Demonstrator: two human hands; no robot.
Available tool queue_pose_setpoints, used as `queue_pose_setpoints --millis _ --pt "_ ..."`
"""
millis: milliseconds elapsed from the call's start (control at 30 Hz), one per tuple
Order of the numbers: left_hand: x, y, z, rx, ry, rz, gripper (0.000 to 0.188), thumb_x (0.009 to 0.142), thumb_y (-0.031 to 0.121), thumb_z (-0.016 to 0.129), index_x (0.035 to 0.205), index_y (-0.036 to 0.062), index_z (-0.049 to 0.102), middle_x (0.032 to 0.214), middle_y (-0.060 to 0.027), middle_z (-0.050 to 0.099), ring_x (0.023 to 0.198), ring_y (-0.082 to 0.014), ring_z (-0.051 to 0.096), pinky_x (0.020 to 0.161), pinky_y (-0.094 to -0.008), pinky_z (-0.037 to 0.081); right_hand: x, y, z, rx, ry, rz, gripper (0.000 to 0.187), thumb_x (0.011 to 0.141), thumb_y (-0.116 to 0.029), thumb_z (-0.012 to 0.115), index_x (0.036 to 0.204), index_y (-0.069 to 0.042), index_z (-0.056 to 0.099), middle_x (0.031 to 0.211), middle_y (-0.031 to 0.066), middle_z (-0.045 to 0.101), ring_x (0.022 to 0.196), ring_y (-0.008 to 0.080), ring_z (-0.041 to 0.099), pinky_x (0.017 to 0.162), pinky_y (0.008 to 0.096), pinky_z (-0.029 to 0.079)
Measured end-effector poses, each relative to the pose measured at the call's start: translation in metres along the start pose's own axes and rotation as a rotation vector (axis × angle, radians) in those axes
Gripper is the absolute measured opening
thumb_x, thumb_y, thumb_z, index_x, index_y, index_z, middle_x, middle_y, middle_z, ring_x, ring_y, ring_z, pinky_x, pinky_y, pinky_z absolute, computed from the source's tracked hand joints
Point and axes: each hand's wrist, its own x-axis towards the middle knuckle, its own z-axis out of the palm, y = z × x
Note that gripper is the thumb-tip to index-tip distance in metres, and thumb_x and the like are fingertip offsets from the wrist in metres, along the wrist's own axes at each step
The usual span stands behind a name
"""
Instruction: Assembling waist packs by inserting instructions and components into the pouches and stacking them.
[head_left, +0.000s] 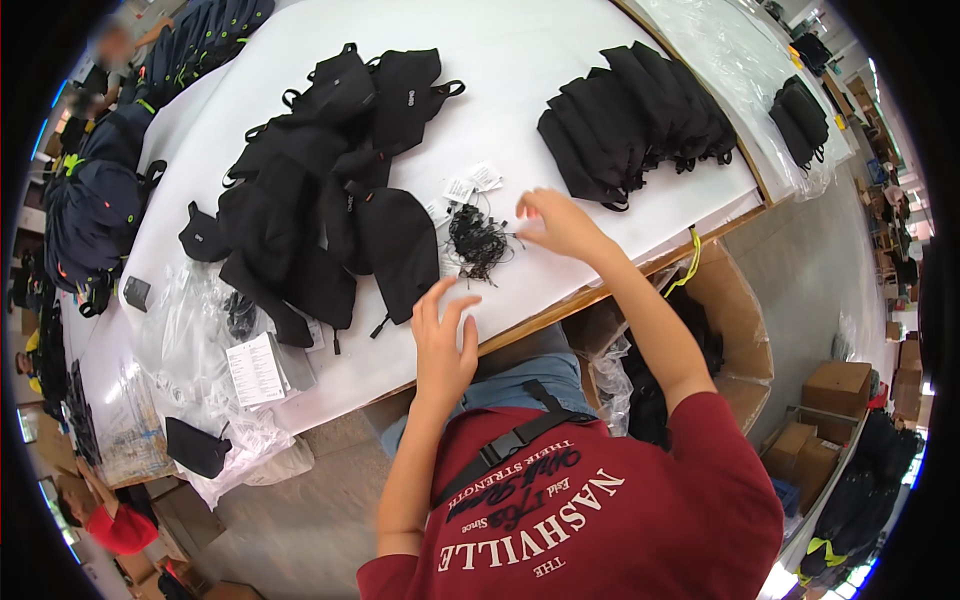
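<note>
My left hand is just over the table's near edge, fingers apart and holding nothing visible. Beyond its fingertips lies a black fabric pouch, the nearest of a loose heap of black pouches. My right hand hovers with bent fingers, thumb and forefinger apart, to the right of a tangle of thin black cords. Nothing shows between those fingers. Small white tags lie at the far side of the tangle.
A row of black pouches lies at the far right. Printed white sheets and clear plastic cover the left corner. Below the wooden edge stands an open cardboard box. Navy bags are piled at far left.
</note>
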Motion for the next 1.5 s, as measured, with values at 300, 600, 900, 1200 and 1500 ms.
queue_pose_setpoints --millis 300,600,900,1200,1500 --pt "-0.052 0.004 -0.076 -0.069 0.271 -0.196 0.015 0.084 0.002 0.057 0.096 0.0049 0.064 0.121 -0.0137 0.054 0.116 -0.0287 0.048 0.099 -0.0392 0.035 -0.030 -0.014 0.026 -0.068 0.153 0.039 0.009 0.075 -0.009 0.067 0.077 -0.007 0.058 0.082 0.0087 0.055 0.082 0.0283 0.053 0.076 0.0360 0.045" --pt "-0.060 -0.127 -0.212 0.674 0.416 -0.494 0.053 0.085 0.032 0.064 0.123 -0.0031 0.050 0.130 -0.0206 0.047 0.122 -0.0353 0.042 0.104 -0.0429 0.028 0.020 -0.061 -0.051 1.166 0.247 0.020 0.005 0.096 -0.009 0.049 0.095 -0.005 0.045 0.094 0.0129 0.063 0.081 0.0175 0.062 0.068 0.0295 0.052" --pt "-0.061 -0.152 -0.213 0.404 0.378 -0.644 0.066 0.086 0.045 0.062 0.122 -0.0093 0.052 0.115 -0.0276 0.059 0.109 -0.0377 0.056 0.095 -0.0400 0.041 0.034 -0.101 -0.090 1.028 0.249 0.025 0.034 0.083 -0.015 0.067 0.114 -0.004 0.057 0.077 0.0026 0.061 0.050 -0.0011 0.030 0.046 0.0165 0.023" --pt "-0.064 -0.148 -0.235 0.669 0.461 -0.462 0.035 0.082 0.021 0.068 0.103 -0.0016 0.052 0.098 -0.0198 0.056 0.092 -0.0368 0.051 0.086 -0.0403 0.041 0.031 -0.112 -0.088 1.256 0.098 -0.025 0.048 0.083 -0.011 0.066 0.127 0.000 0.050 0.079 0.0047 0.063 0.051 0.0025 0.040 0.047 0.0164 0.030" --pt "-0.056 -0.042 -0.197 -0.350 0.628 -0.640 0.020 0.091 0.016 0.061 0.089 0.0037 0.045 0.090 -0.0013 0.049 0.083 -0.0104 0.043 0.076 -0.0248 0.037 -0.019 -0.121 -0.022 1.511 -0.305 0.161 0.040 0.082 -0.006 0.064 0.119 -0.001 0.050 0.079 0.0091 0.064 0.060 0.0087 0.055 0.059 0.0223 0.045"
